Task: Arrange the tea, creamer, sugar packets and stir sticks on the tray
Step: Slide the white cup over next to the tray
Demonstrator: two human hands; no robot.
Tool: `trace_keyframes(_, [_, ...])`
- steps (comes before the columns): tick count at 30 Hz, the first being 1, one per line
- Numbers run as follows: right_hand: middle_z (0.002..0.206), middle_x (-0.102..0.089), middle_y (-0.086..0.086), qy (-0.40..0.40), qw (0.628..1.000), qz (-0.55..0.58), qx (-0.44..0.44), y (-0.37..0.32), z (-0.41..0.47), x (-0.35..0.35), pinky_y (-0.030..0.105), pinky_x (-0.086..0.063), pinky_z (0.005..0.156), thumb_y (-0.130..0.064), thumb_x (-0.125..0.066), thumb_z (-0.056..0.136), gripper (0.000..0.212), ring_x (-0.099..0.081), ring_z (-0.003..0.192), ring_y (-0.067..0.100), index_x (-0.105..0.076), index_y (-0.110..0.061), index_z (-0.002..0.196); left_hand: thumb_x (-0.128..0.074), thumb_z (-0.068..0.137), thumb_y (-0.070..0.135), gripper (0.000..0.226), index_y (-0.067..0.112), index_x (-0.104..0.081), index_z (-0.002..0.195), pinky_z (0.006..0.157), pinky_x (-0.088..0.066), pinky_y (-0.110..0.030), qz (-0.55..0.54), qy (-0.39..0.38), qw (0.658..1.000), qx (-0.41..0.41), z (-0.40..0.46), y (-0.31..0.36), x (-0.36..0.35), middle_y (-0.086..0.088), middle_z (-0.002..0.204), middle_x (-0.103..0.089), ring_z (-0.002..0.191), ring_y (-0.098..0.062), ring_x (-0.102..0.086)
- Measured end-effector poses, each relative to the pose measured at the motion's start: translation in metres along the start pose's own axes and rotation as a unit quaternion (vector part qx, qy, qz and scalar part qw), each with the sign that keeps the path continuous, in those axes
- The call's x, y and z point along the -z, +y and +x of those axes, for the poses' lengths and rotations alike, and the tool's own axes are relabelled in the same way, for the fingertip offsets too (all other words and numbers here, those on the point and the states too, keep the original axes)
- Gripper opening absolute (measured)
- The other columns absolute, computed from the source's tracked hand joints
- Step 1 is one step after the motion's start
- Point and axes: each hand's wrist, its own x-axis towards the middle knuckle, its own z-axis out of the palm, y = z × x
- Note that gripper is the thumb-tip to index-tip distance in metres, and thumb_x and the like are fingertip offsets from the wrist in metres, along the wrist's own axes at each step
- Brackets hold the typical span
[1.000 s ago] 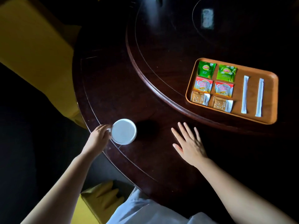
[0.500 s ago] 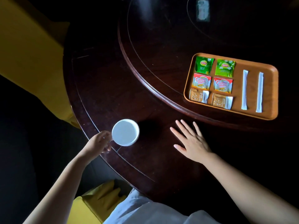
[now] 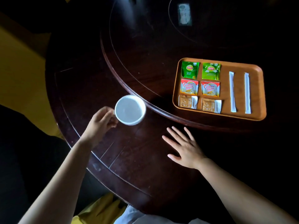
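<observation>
An orange-brown wooden tray (image 3: 257, 94) lies on the raised centre of the dark round table. On it are two green tea packets (image 3: 189, 69), two red-and-white creamer packets (image 3: 189, 87) below them, two brown sugar packets (image 3: 187, 102) in the front row, and two white wrapped stir sticks (image 3: 232, 92) lying lengthwise on the right. My left hand (image 3: 101, 122) grips the handle of a white cup (image 3: 130, 109), held left of the tray. Flat on the table in front of the tray rests my right hand (image 3: 184, 147), fingers spread.
The dark wooden table (image 3: 129, 151) has a raised inner ring whose rim (image 3: 113, 65) curves past the cup. Yellow chairs stand at the left (image 3: 19, 75) and below the table edge (image 3: 100, 209). A small pale object (image 3: 184, 13) lies at the far centre.
My left hand has carried the white cup up and to the right, closer to the raised rim and the tray. My right hand stays flat on the table.
</observation>
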Motion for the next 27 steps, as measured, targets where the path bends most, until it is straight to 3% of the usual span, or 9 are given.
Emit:
trace_keyframes(7, [0.154, -0.025, 0.002, 0.002, 1.000, 0.030, -0.007, 0.001, 0.002, -0.004, 0.049, -0.010, 0.112, -0.056, -0.047, 0.078, 0.070, -0.011, 0.142, 0.017, -0.030, -0.034, 0.142, -0.036, 0.096, 0.007, 0.029, 0.015, -0.047, 0.070, 0.048, -0.038, -0.018, 0.000, -0.064, 0.997, -0.036, 0.091, 0.045, -0.029, 0.000, 0.058, -0.050, 0.050, -0.008, -0.047])
trace_keyframes(11, [0.155, -0.024, 0.001, -0.002, 1.000, 0.029, -0.011, 0.002, 0.002, -0.004, 0.049, -0.010, 0.112, -0.057, -0.046, 0.079, 0.070, -0.013, 0.143, 0.017, -0.027, -0.035, 0.142, -0.038, 0.094, 0.008, 0.029, 0.017, -0.048, 0.068, 0.051, -0.037, -0.019, 0.020, -0.095, 0.995, -0.026, 0.125, 0.050, -0.045, 0.009, 0.052, -0.054, 0.053, -0.006, -0.048])
trace_keyframes(27, [0.155, -0.022, 0.003, -0.008, 1.000, 0.028, -0.009, 0.004, 0.003, -0.005, 0.049, -0.008, 0.112, -0.057, -0.045, 0.079, 0.070, -0.008, 0.143, 0.017, -0.026, -0.035, 0.143, -0.036, 0.095, 0.010, 0.030, 0.016, -0.049, 0.069, 0.053, -0.040, -0.020, -0.002, -0.139, 0.990, 0.005, 0.175, 0.041, -0.076, 0.009, 0.055, -0.060, 0.056, -0.007, -0.055])
